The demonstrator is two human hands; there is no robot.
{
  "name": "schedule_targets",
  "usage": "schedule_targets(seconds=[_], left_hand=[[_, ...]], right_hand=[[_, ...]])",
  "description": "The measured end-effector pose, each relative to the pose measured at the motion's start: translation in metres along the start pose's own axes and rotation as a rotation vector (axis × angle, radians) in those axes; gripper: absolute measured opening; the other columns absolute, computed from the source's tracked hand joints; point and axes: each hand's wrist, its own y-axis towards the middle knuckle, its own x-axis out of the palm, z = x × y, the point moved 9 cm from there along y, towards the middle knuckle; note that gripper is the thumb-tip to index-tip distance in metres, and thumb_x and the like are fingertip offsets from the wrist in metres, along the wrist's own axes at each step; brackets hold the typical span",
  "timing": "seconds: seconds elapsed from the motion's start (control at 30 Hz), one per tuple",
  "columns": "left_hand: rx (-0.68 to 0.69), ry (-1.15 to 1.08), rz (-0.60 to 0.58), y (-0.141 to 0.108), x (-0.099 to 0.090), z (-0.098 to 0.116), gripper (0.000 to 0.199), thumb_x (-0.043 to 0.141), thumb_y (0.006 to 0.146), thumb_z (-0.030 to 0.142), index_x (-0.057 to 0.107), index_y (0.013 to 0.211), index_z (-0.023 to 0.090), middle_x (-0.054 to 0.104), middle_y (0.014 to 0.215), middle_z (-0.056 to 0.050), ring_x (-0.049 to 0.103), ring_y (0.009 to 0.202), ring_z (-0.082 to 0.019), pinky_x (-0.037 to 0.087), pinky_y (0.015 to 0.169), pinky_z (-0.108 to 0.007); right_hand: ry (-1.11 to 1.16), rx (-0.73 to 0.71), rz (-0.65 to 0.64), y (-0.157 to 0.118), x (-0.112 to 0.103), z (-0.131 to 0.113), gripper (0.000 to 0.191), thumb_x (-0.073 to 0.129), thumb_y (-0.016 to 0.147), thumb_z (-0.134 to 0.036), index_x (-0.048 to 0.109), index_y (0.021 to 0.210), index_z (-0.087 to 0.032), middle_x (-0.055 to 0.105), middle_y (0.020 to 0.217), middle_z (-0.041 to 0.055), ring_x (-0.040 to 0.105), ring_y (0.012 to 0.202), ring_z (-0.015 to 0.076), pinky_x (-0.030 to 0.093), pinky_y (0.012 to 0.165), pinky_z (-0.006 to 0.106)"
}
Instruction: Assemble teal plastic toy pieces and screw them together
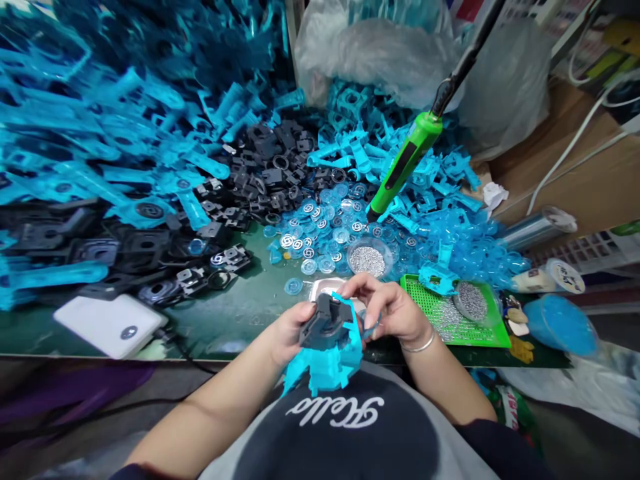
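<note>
My left hand [289,332] is closed around a plastic assembly, a black housing [324,325] joined to a bright blue shell [325,370], held close to my body. My right hand [393,308] pinches a small translucent blue disc [371,323] at the right side of the assembly; whether the disc touches it I cannot tell. Some right fingertips rest over the assembly's top edge. Just behind my hands lies a pale shallow dish [320,287], partly hidden. A round tub of small metal screws [369,259] stands beyond it.
A green electric screwdriver [406,167] hangs tip down over loose clear discs [320,230]. Blue shells [150,153] and black parts [270,167] are heaped behind. A green tray [425,313] with screws lies right, a white power bank [107,321] with a cable left.
</note>
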Motion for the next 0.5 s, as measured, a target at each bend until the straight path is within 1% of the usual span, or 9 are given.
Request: schedule_targets(seconds=[0.07,0.1,0.17,0.2,0.23,0.27,0.33,0.4,0.5], left_hand=[[-0.031,-0.016,-0.061,-0.003,0.01,0.002,0.066,0.088,0.061,0.062,0.079,0.103,0.013,0.081,0.098,-0.014,0.077,0.091,-0.029,0.058,0.084,-0.036],[-0.017,0.01,-0.052,-0.005,0.013,0.007,0.066,0.088,0.061,0.062,0.079,0.105,0.014,0.08,0.101,-0.014,0.076,0.092,-0.03,0.058,0.085,-0.037],[0.071,0.131,0.076,-0.01,0.007,0.021,0.061,0.089,0.063,0.058,0.079,0.104,0.013,0.08,0.097,-0.013,0.075,0.086,-0.028,0.058,0.081,-0.035],[0.125,0.22,0.172,-0.013,0.002,0.03,0.057,0.089,0.064,0.054,0.078,0.102,0.013,0.08,0.091,-0.011,0.074,0.08,-0.025,0.058,0.077,-0.033],[0.174,0.317,0.271,-0.017,-0.003,0.038,0.052,0.089,0.065,0.051,0.078,0.1,0.013,0.079,0.086,-0.009,0.072,0.076,-0.022,0.057,0.073,-0.029],[0.213,0.408,0.354,-0.021,-0.006,0.045,0.048,0.09,0.066,0.048,0.078,0.099,0.014,0.078,0.083,-0.007,0.07,0.073,-0.02,0.056,0.071,-0.027],[0.265,0.543,0.46,-0.025,-0.008,0.055,0.046,0.09,0.066,0.044,0.076,0.099,0.015,0.078,0.084,-0.005,0.068,0.073,-0.018,0.055,0.071,-0.027],[0.284,0.614,0.513,-0.026,-0.007,0.059,0.046,0.09,0.066,0.042,0.075,0.1,0.015,0.078,0.087,-0.005,0.068,0.075,-0.019,0.056,0.074,-0.029],[0.291,0.689,0.556,-0.026,-0.004,0.06,0.045,0.088,0.067,0.042,0.074,0.101,0.015,0.078,0.088,-0.005,0.069,0.077,-0.021,0.056,0.078,-0.033]], right_hand=[[0.044,-0.025,0.085,-0.001,-0.01,-0.003,0.012,0.083,0.083,-0.038,0.077,0.092,-0.032,0.077,0.105,0.0013,0.077,0.088,0.0171,0.064,0.073,0.033],[0.016,-0.047,0.156,-0.004,-0.018,-0.008,0.011,0.079,0.087,-0.038,0.076,0.097,-0.033,0.079,0.097,0.0,0.077,0.081,0.0166,0.064,0.067,0.031],[-0.224,-0.079,0.302,-0.011,-0.032,-0.023,0.011,0.077,0.09,-0.034,0.076,0.1,-0.032,0.08,0.086,-0.0009,0.078,0.076,0.0165,0.063,0.064,0.029],[-0.422,-0.095,0.344,-0.014,-0.034,-0.034,0.01,0.078,0.089,-0.03,0.077,0.098,-0.029,0.08,0.084,-0.0001,0.077,0.075,0.0165,0.063,0.066,0.029],[-0.639,-0.116,0.345,-0.016,-0.031,-0.044,0.008,0.079,0.087,-0.025,0.078,0.095,-0.027,0.08,0.084,0.0015,0.077,0.075,0.0166,0.063,0.068,0.029],[-0.851,-0.141,0.306,-0.016,-0.022,-0.054,0.007,0.079,0.086,-0.021,0.078,0.093,-0.025,0.081,0.085,0.003,0.077,0.077,0.0172,0.062,0.07,0.03],[-1.175,-0.204,0.157,-0.017,0.001,-0.064,0.01,0.073,0.089,-0.016,0.078,0.095,-0.022,0.081,0.088,0.0047,0.076,0.081,0.0185,0.061,0.073,0.032],[-1.368,-0.238,0.015,-0.018,0.019,-0.067,0.016,0.064,0.094,-0.014,0.077,0.101,-0.021,0.081,0.092,0.0049,0.075,0.085,0.0194,0.059,0.073,0.034],[-1.541,-0.218,-0.092,-0.02,0.03,-0.067,0.02,0.057,0.098,-0.013,0.075,0.104,-0.02,0.08,0.095,0.0055,0.073,0.085,0.0195,0.055,0.07,0.034]])
